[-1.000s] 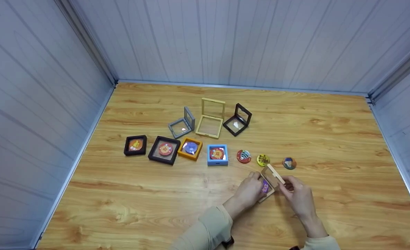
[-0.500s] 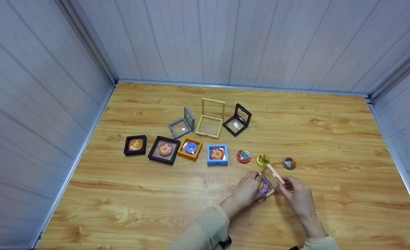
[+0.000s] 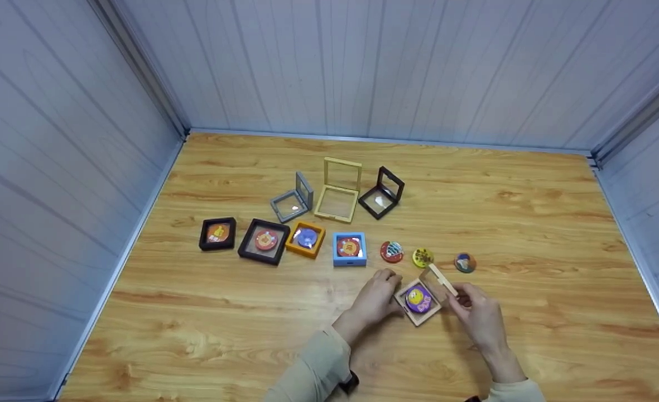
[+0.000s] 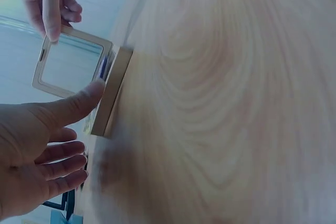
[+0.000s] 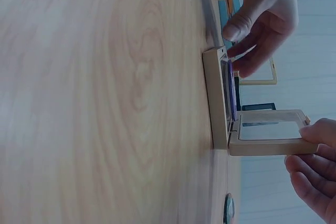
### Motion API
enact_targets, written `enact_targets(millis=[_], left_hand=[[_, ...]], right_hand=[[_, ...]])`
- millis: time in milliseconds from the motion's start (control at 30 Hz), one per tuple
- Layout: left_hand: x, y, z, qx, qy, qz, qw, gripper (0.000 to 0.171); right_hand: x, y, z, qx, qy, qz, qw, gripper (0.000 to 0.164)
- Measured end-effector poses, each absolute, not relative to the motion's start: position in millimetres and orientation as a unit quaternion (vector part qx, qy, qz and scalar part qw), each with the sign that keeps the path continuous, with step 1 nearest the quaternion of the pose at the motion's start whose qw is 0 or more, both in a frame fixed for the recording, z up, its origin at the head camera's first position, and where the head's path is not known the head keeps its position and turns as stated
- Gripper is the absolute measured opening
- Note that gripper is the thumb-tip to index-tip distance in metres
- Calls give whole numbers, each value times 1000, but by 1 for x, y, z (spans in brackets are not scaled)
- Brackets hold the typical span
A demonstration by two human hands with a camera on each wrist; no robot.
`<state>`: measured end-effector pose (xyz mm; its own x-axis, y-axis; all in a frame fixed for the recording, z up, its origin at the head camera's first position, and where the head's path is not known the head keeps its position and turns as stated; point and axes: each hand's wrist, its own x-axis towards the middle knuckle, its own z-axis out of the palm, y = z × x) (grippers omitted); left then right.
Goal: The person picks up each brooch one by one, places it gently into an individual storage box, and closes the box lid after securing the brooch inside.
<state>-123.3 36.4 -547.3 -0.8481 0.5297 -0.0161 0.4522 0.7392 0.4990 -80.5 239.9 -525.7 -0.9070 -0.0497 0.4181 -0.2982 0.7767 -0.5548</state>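
Left hand (image 3: 371,301): drawn back off the purple badge (image 3: 418,300) since half a second ago, fingers loose and empty beside the wooden frame (image 3: 429,316).
Right hand (image 3: 479,318): pinches the raised lid (image 3: 443,280) near its free edge.
Purple badge: lies face up in the frame's base, between the two hands.
Wooden frame: likely light and stiff, best taken by its rims.
Clear pane (image 5: 268,131): probably the delicate part (fingers should keep off it).
Badge edge: smooth-looking, perhaps slippery; the round rim offers the hold.
Tabletop (image 3: 223,335): wood-grained, bearing three loose badges (image 3: 392,252), four closed frames (image 3: 350,262) and three open frames (image 3: 342,161).
Room: pale panelled walls (image 3: 335,67) on three sides.
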Motion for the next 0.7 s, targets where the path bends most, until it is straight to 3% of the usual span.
enact_targets(millis=[400, 700], left_hand=[[-123, 32, -557, 283, 922, 265, -3, 17], [-126, 32, -560, 289, 918, 271, -9, 14]], right_hand=[[-79, 238, -526, 111, -917, 320, 210, 16], [-75, 233, -525, 115, -913, 335, 205, 21]])
